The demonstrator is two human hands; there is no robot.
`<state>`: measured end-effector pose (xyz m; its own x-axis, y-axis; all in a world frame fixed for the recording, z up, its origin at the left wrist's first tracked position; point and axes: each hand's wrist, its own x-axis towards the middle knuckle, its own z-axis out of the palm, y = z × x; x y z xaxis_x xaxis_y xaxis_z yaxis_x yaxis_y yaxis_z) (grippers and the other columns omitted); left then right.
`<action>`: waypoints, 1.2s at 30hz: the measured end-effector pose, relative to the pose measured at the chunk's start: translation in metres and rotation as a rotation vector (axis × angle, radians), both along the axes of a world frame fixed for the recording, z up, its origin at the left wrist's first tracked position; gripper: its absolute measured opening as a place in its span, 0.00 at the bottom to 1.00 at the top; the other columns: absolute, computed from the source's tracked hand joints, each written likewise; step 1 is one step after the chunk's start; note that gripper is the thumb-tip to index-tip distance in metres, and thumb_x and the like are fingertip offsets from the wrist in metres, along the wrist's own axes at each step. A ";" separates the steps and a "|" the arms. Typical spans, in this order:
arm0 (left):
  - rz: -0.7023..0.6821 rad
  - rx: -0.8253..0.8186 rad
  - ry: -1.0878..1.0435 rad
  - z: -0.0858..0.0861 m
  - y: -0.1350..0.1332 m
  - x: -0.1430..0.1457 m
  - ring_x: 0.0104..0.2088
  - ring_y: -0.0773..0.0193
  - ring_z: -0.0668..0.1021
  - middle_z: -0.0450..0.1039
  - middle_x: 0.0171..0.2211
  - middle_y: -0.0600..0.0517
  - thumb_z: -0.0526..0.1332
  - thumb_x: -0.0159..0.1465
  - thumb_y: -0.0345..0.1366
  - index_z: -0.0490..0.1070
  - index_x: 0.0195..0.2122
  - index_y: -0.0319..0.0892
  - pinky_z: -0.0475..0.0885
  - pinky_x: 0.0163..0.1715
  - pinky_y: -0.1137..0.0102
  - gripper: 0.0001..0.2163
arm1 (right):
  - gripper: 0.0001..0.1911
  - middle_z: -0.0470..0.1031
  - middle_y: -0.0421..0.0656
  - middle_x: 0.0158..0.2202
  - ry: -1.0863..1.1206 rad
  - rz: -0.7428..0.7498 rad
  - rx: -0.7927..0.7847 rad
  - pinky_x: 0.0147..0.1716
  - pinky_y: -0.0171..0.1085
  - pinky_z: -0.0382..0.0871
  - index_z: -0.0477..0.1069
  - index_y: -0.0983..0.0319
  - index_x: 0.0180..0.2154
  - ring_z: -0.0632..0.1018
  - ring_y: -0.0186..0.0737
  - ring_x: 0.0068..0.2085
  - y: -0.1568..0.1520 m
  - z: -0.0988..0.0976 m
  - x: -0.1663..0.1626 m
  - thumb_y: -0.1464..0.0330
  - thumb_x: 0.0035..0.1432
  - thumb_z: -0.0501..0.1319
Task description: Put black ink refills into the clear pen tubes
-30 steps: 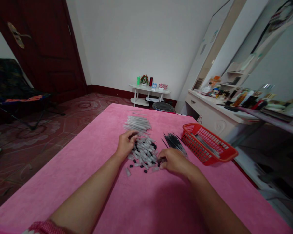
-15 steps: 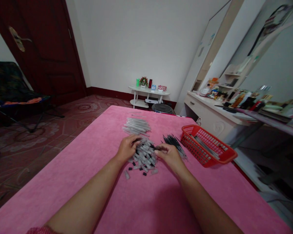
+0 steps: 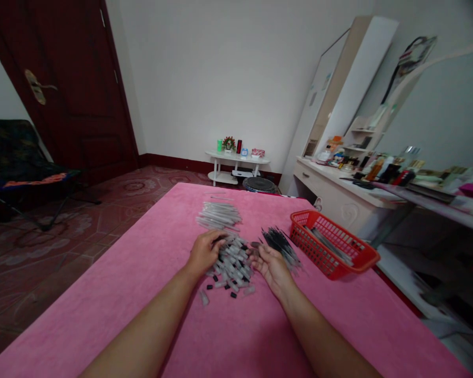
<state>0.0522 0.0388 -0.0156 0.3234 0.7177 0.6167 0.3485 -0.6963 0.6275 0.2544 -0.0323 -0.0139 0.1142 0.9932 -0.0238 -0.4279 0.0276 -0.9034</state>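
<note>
A heap of small translucent caps and black plugs (image 3: pixel 234 262) lies on the pink cloth between my hands. My left hand (image 3: pixel 205 253) rests against the heap's left edge, fingers bent but apart, their tips partly hidden by the caps. At the right edge, my right hand (image 3: pixel 275 269) is turned partly palm up with its fingers curled together; what is in them is too small and blurred to name. Just beyond my right hand lies a bundle of thin black-tipped sticks, like pen refills (image 3: pixel 280 245). Clear, slim tubes like pen barrels (image 3: pixel 218 214) are stacked behind the heap.
A red plastic basket (image 3: pixel 335 247) holding more slim tubes stands at the table's right side. The pink cloth (image 3: pixel 142 294) covers the table. To the right is a dressing table (image 3: pixel 335 189) crowded with bottles; a folding chair (image 3: pixel 23 163) stands at left.
My right hand has rolled from palm down to partly palm up and drawn slightly off the heap. My left hand stays at the heap's left edge. The camera view has tilted up slightly.
</note>
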 end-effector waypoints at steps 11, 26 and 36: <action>-0.018 0.056 0.064 -0.002 -0.001 0.001 0.38 0.60 0.77 0.77 0.36 0.48 0.57 0.59 0.31 0.75 0.40 0.44 0.71 0.41 0.66 0.10 | 0.11 0.78 0.48 0.33 0.036 -0.077 0.015 0.29 0.35 0.74 0.67 0.64 0.34 0.80 0.40 0.31 -0.003 0.002 -0.004 0.69 0.47 0.65; -0.058 0.106 0.173 0.000 -0.010 0.008 0.40 0.59 0.77 0.77 0.38 0.49 0.57 0.59 0.28 0.74 0.41 0.44 0.71 0.41 0.65 0.11 | 0.18 0.76 0.42 0.27 -0.246 -0.098 0.125 0.25 0.34 0.69 0.76 0.64 0.34 0.74 0.34 0.25 -0.004 -0.001 -0.010 0.60 0.40 0.69; -0.059 0.112 0.186 0.000 -0.012 0.011 0.39 0.60 0.77 0.77 0.37 0.49 0.57 0.59 0.28 0.74 0.40 0.45 0.71 0.40 0.66 0.11 | 0.16 0.77 0.43 0.31 -0.215 -0.058 0.121 0.28 0.34 0.70 0.76 0.64 0.35 0.77 0.37 0.30 -0.004 -0.003 -0.010 0.64 0.41 0.68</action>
